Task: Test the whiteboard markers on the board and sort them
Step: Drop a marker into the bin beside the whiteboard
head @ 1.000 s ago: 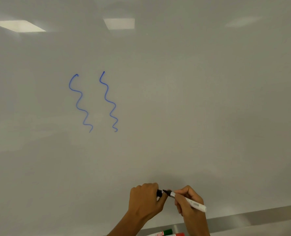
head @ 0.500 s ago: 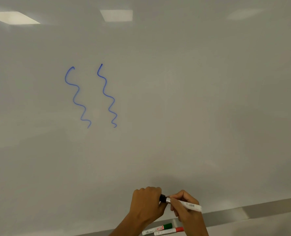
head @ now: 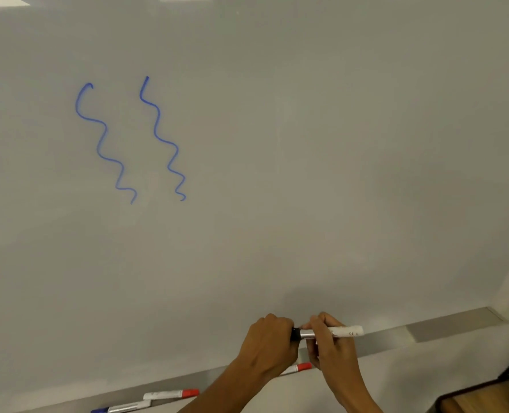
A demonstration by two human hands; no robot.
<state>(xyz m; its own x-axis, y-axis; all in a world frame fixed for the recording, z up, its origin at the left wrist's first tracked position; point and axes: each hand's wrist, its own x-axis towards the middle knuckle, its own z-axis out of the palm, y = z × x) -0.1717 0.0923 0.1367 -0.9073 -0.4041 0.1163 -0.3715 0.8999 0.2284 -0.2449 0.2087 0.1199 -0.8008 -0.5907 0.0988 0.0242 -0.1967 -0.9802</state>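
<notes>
- The black marker [head: 330, 332] lies level between both hands, just above the tray [head: 444, 330] that runs along the foot of the whiteboard [head: 307, 159].
- The right hand [head: 333, 350] is clenched round the marker's white barrel, whose far end sticks out to the right.
- The left hand [head: 269, 344] is closed round the black cap [head: 295, 334], which sits at the marker's tip; whether it is fully seated cannot be told.
- On the tray below the hands lies a red-capped marker [head: 299, 368], partly hidden by the left wrist.
- Further left on the tray lie a second red-capped marker [head: 173, 394] and a blue-capped marker [head: 122, 407], near each other.
- Well above the tray, on the left part of the board, stand two blue wavy lines [head: 104, 138] side by side.
</notes>
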